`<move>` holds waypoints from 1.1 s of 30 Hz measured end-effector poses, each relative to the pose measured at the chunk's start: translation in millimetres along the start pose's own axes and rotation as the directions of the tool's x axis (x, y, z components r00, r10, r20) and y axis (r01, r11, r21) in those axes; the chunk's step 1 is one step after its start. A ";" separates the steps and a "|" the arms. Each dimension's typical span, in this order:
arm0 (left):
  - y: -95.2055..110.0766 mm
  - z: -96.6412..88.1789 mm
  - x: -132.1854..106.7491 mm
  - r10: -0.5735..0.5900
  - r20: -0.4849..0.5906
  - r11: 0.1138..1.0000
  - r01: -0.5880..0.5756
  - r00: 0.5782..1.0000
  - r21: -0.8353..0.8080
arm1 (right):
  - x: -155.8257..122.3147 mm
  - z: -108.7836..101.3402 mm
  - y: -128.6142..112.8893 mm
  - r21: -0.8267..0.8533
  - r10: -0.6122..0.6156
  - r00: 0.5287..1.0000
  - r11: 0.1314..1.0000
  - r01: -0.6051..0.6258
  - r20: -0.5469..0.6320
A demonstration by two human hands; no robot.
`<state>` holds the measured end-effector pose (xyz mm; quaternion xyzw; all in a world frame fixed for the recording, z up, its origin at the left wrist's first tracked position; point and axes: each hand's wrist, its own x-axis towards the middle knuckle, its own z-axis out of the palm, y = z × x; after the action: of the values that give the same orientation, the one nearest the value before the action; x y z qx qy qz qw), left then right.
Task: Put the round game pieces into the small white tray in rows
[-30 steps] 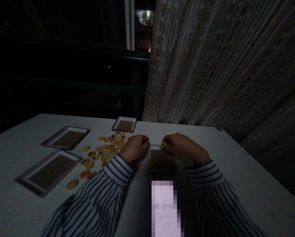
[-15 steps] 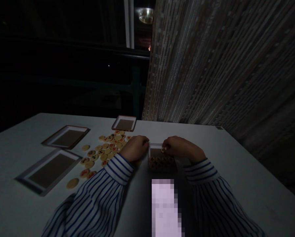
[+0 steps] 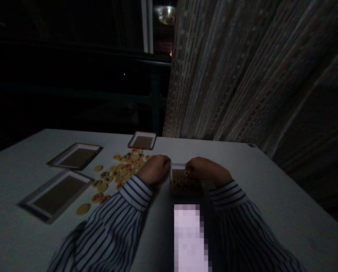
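Observation:
A small open box (image 3: 176, 166) lies on the white table (image 3: 270, 196) between my hands, with several round wooden game pieces lined up inside. My right hand (image 3: 205, 170) is closed, pinching one round piece (image 3: 187, 173) just above the box's inside. At the box's left edge my left hand (image 3: 155, 170) rests curled with its fingertips against the rim. A scatter of loose round pieces (image 3: 120, 172) with red and black marks lies left of my left hand. Both arms wear striped sleeves.
Three shallow box trays lie on the table: a large one (image 3: 57, 194) at the near left, another (image 3: 76, 155) behind it, and a small one (image 3: 142, 140) at the back. A beaded curtain (image 3: 242, 75) hangs behind the table. The room is dark.
My right hand has lowered the pinched piece from above the box's far rim down into the box. My left hand has stayed at the rim.

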<state>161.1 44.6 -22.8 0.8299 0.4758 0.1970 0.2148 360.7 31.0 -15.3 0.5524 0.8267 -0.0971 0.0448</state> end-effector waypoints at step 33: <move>2.1 0.8 1.8 -0.015 0.038 0.996 0.012 0.999 0.093 | -1.0 -4.1 -1.6 -0.009 -0.004 0.998 1.000 0.005 0.068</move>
<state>163.9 45.0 -22.0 0.8393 0.4858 0.1572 0.1865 359.8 30.3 -11.0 0.5468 0.8263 -0.1120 0.0753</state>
